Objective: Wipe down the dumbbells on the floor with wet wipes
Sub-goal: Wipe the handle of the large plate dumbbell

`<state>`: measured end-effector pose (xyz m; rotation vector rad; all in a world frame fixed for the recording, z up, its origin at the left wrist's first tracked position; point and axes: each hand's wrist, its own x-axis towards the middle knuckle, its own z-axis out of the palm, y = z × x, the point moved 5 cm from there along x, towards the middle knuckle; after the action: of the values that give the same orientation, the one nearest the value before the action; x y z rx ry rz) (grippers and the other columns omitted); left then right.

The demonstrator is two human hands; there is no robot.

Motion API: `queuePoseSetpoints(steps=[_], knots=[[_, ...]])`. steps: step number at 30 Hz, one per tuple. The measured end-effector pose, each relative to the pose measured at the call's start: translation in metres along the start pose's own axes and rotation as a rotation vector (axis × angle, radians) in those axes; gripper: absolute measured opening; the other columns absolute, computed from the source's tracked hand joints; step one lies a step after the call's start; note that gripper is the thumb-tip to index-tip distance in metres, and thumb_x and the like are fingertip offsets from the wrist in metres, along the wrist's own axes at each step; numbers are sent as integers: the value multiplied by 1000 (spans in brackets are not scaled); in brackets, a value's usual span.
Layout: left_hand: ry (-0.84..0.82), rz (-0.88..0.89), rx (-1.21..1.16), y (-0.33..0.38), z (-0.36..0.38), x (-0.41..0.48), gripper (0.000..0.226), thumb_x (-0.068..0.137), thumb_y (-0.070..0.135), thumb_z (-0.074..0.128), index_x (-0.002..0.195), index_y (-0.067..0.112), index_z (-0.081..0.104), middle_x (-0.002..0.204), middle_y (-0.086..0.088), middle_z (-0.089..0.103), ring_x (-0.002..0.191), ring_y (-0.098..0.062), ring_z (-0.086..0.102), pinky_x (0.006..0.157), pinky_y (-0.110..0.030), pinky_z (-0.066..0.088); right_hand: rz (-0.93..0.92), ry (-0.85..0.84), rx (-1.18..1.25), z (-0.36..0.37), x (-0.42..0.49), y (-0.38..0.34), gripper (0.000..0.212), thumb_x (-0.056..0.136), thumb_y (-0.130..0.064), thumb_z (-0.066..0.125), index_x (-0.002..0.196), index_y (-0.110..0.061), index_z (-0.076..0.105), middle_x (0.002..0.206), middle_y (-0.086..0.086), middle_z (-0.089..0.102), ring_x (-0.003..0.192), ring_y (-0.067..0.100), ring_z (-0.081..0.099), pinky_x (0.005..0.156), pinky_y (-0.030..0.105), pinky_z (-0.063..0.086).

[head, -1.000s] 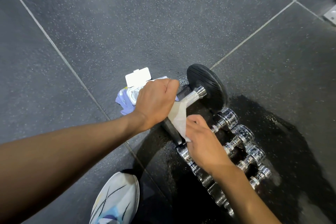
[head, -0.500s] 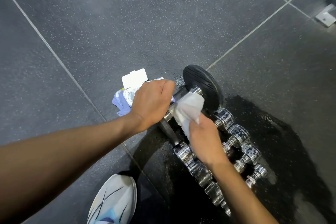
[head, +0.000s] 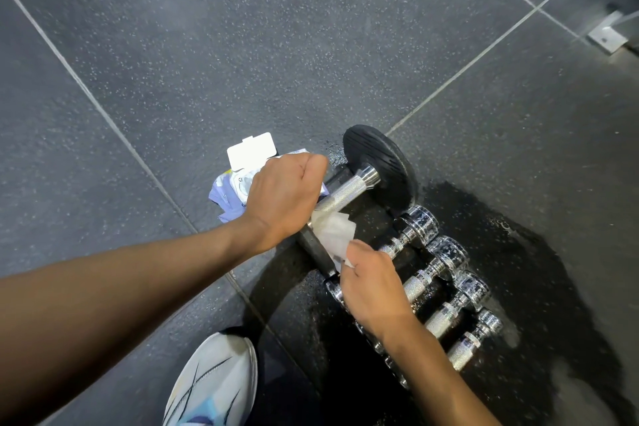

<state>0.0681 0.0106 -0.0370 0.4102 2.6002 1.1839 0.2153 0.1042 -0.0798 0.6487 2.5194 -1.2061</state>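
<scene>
A black dumbbell (head: 378,162) with round rubber ends and a knurled steel handle lies on the dark floor. My left hand (head: 281,194) is closed around the near part of its handle. My right hand (head: 371,287) pinches a white wet wipe (head: 333,233) that drapes against the handle's near end and the near black weight. Several small chrome dumbbells (head: 439,278) lie side by side to the right, wet with droplets. My right hand and forearm hide their near ends.
An open pack of wet wipes (head: 238,176), lid flipped up, lies behind my left hand. A wet dark patch (head: 518,270) spreads around the chrome dumbbells. My white shoe (head: 214,387) is at the bottom. A metal bracket (head: 607,36) sits far right.
My right hand slid the wipe from the far end of the handle back toward me, to the near end. My left hand kept its grip.
</scene>
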Motion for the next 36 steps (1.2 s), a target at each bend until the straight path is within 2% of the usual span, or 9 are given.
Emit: queuePoseSetpoints(steps=[4,9,12,17,21,25,29,32,36], knots=[[-10,-14,14,-2,2,0,41,89,35,35,49,31,45,49,1,34,58,-26,34,55,-36,26,42,-15,-83,1,0,7,23,93,3,42,74,-9,47,96,5,53,78,27,50,68,37,41],[0,-14,5,-5,2,1,45,92,31,37,50,21,27,49,2,31,56,-23,30,53,-36,27,257,159,337,-20,-1,29,22,102,-5,40,98,-14,59,90,12,65,59,11,48,46,21,39],[3,-10,5,-5,3,1,43,91,31,36,50,23,32,47,3,32,56,-22,30,53,-35,25,253,207,500,-23,3,25,20,99,-8,42,96,-16,60,78,8,58,58,11,42,52,27,37],[0,-4,11,-2,1,0,47,95,23,40,49,33,47,49,13,46,56,-22,30,53,-35,23,356,-10,1021,9,14,-5,10,88,-18,57,93,-9,58,85,-1,66,79,11,60,82,37,45],[5,-6,10,-3,1,0,44,93,25,39,50,31,46,48,10,44,56,-22,31,54,-35,24,434,-76,1435,8,26,-8,16,84,-10,57,99,-5,62,92,15,64,81,28,62,77,38,53],[0,1,17,-1,1,-1,39,90,29,36,51,30,42,48,3,38,56,-22,31,53,-36,25,409,-19,1570,-7,55,3,54,59,-19,71,110,-12,59,109,15,63,90,27,58,71,36,47],[7,0,15,-2,2,0,39,88,32,36,50,26,39,47,2,32,55,-22,30,54,-36,24,415,-102,1615,3,63,2,72,57,-22,80,122,-6,53,123,18,61,91,27,57,74,35,45],[14,-3,24,-3,2,0,38,88,32,36,51,22,34,49,1,31,57,-24,30,53,-38,26,451,-177,1593,17,49,-3,35,78,-21,66,108,-8,54,91,17,57,75,24,55,70,37,47],[-5,-2,41,-2,4,0,35,87,35,34,53,27,39,51,1,33,58,-25,32,54,-39,29,445,-199,1510,17,39,-1,2,90,-11,56,91,-9,55,85,16,56,73,25,57,66,37,51]])
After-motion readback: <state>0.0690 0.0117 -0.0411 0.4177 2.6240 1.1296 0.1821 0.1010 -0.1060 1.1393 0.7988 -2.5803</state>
